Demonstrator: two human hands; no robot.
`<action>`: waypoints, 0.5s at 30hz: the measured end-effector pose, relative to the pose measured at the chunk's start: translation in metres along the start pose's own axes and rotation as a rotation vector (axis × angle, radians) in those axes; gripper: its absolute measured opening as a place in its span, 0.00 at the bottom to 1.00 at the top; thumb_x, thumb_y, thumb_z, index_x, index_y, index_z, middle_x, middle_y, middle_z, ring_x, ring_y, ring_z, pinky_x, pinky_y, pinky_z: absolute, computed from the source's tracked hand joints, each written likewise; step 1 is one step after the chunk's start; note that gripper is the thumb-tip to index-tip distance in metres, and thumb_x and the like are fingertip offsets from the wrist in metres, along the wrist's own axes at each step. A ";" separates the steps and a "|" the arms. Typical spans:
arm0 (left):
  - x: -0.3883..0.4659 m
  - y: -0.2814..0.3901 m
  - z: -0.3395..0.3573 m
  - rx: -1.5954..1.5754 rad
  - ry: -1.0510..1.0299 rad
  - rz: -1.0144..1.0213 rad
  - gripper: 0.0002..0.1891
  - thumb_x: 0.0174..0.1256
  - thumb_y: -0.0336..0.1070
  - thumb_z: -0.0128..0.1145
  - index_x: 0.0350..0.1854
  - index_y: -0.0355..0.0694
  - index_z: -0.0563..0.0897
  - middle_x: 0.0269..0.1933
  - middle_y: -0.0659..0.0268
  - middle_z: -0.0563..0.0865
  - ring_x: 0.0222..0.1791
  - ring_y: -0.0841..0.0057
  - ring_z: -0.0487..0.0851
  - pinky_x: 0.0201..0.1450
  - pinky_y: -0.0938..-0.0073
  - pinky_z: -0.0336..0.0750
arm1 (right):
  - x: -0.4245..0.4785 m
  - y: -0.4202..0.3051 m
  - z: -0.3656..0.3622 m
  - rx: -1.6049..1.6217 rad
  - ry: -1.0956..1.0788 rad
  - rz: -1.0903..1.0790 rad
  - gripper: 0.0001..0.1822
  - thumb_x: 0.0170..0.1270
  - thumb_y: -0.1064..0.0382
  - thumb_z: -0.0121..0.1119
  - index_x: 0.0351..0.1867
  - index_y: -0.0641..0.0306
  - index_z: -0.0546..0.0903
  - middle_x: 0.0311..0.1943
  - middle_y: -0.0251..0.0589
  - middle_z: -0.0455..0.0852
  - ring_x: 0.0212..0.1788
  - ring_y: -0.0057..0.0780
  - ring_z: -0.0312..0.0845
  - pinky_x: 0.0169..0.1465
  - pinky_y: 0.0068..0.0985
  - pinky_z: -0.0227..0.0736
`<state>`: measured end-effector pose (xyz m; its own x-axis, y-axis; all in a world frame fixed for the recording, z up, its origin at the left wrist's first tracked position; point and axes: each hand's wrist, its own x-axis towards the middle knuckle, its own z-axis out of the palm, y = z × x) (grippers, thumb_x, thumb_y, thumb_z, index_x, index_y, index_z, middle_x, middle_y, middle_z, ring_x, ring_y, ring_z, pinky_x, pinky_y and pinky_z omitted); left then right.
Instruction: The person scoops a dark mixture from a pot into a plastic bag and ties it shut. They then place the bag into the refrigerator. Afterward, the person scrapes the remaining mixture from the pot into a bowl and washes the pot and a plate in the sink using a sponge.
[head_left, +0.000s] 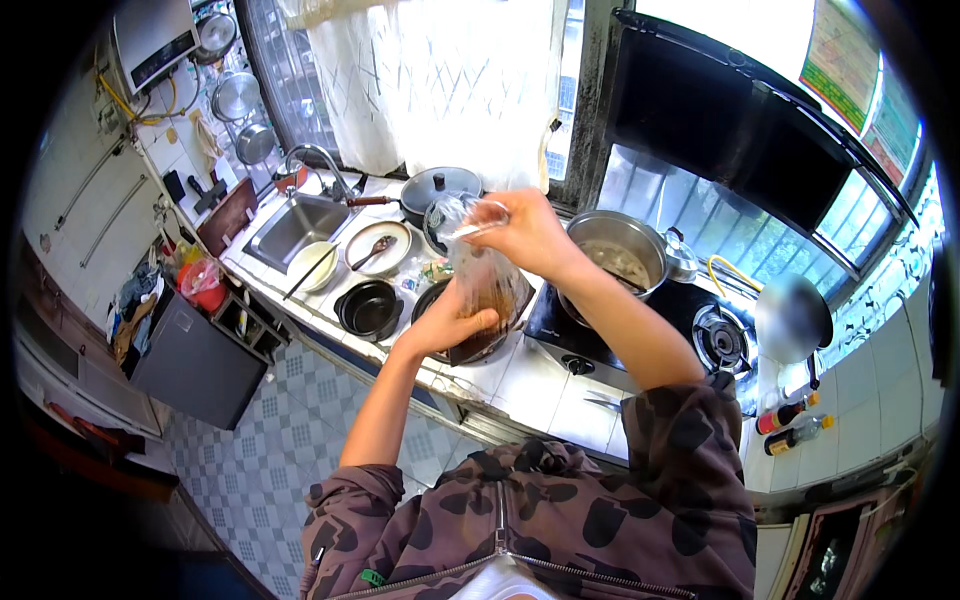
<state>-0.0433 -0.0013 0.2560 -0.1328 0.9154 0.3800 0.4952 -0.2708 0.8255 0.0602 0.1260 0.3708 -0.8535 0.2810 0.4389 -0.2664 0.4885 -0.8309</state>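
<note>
A clear plastic bag (481, 274) with brown contents in its lower part hangs over the counter between my hands. My right hand (521, 229) pinches its gathered upper end. Lower down, my left hand (454, 319) supports the filled part, thumb across its front. Beneath the bag is a dark round pan or pot (426, 304), mostly hidden by the bag and my left hand. A black bowl-shaped pot (368, 310) stands to the left of it.
A steel pot (619, 255) holding cloudy liquid and pieces sits on the gas stove (577, 337). Behind are a lidded pan (440, 191) and a sink (304, 225). A plate with a spoon (378, 247) and a pale bowl (313, 266) stand left. Two bottles (795, 424) lie right.
</note>
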 end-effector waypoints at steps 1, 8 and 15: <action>0.004 0.006 -0.010 0.048 -0.053 0.024 0.33 0.62 0.46 0.56 0.64 0.32 0.61 0.63 0.54 0.67 0.64 0.65 0.62 0.67 0.67 0.53 | 0.006 -0.014 0.000 0.006 -0.011 0.000 0.04 0.48 0.72 0.64 0.27 0.70 0.83 0.21 0.34 0.82 0.25 0.17 0.75 0.32 0.18 0.71; 0.008 0.060 -0.039 -0.050 -0.107 -0.066 0.21 0.72 0.41 0.42 0.62 0.37 0.67 0.61 0.59 0.71 0.63 0.71 0.64 0.65 0.70 0.56 | 0.031 -0.060 -0.007 -0.133 -0.008 -0.095 0.08 0.48 0.66 0.68 0.26 0.69 0.82 0.20 0.31 0.79 0.27 0.14 0.69 0.34 0.20 0.67; 0.004 0.056 -0.065 -0.080 -0.324 0.105 0.39 0.63 0.53 0.54 0.69 0.36 0.55 0.67 0.56 0.63 0.67 0.68 0.59 0.68 0.69 0.52 | 0.033 -0.091 0.001 -0.027 -0.045 -0.113 0.06 0.48 0.68 0.67 0.26 0.69 0.83 0.21 0.31 0.80 0.27 0.14 0.71 0.34 0.18 0.68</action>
<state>-0.0721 -0.0319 0.3314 0.2011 0.9249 0.3227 0.4210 -0.3791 0.8240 0.0561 0.0901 0.4610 -0.8380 0.1861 0.5130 -0.3505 0.5370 -0.7673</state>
